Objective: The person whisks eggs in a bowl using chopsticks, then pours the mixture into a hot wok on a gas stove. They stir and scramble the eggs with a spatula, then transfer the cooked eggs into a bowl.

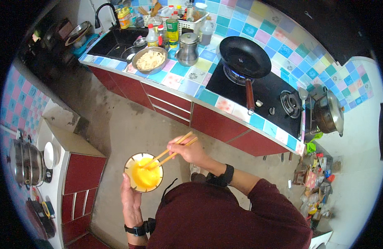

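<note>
My left hand (pixel 130 196) holds a white bowl with a dark rim (pixel 143 185) from its lower left side. Beaten egg (pixel 146 174), yellow and liquid, lies in the bowl. In my right hand (pixel 190 151) is a pair of wooden chopsticks (pixel 169 153), their tips dipped in the egg. A black wok (pixel 245 57) with a wooden handle rests on the left burner of the gas hob (pixel 264 93), where a blue flame shows beneath it. On the tiled counter stands a metal bowl (pixel 149 60) of pale cut food pieces.
A metal pitcher (pixel 188 51), sauce bottles (pixel 152 35) and a white basket (pixel 194 26) stand along the counter, near the black sink (pixel 116 43). A lidded pot (pixel 330 112) is beyond the hob's right end. To the left, another counter bears a steamer pot (pixel 26 163) and a white bowl (pixel 50 155).
</note>
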The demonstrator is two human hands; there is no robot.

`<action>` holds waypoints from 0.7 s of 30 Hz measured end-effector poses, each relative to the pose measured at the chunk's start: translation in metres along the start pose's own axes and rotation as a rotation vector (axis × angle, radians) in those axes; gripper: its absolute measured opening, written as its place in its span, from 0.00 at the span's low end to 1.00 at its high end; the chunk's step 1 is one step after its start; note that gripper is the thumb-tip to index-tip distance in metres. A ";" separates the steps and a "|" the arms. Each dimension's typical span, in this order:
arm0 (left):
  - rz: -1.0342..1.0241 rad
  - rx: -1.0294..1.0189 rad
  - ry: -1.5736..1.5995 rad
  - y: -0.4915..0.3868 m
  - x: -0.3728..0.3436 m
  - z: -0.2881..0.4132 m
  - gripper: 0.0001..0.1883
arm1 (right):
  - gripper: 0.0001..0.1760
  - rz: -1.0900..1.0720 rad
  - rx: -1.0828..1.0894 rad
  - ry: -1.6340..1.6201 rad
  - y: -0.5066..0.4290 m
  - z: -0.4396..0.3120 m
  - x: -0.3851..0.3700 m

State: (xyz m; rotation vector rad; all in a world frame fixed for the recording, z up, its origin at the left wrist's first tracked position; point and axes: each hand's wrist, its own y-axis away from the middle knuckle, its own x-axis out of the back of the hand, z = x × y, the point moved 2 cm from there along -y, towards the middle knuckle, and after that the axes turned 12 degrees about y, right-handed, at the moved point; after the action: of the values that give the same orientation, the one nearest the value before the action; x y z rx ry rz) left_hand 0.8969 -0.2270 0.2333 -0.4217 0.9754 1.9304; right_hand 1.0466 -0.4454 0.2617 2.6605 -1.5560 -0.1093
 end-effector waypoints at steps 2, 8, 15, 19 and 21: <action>-0.033 0.013 -0.029 -0.011 -0.013 -0.005 0.33 | 0.06 -0.009 -0.025 -0.027 -0.001 -0.005 0.017; -0.069 0.052 -0.033 -0.040 -0.060 -0.023 0.30 | 0.06 0.000 -0.022 0.099 -0.008 -0.013 0.062; -0.061 0.044 -0.003 -0.071 -0.102 -0.045 0.29 | 0.08 0.174 0.111 0.148 -0.013 -0.019 0.113; -0.077 0.065 -0.029 -0.088 -0.124 -0.045 0.31 | 0.07 0.251 0.069 0.129 -0.023 -0.030 0.135; -0.095 0.073 -0.103 -0.099 -0.134 -0.043 0.33 | 0.06 0.299 0.078 0.153 -0.027 -0.031 0.138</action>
State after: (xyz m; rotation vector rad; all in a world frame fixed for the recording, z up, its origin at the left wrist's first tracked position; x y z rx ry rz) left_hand 1.0479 -0.3086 0.2440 -0.3182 0.9393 1.8070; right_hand 1.1407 -0.5523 0.2857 2.3870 -1.9146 0.1669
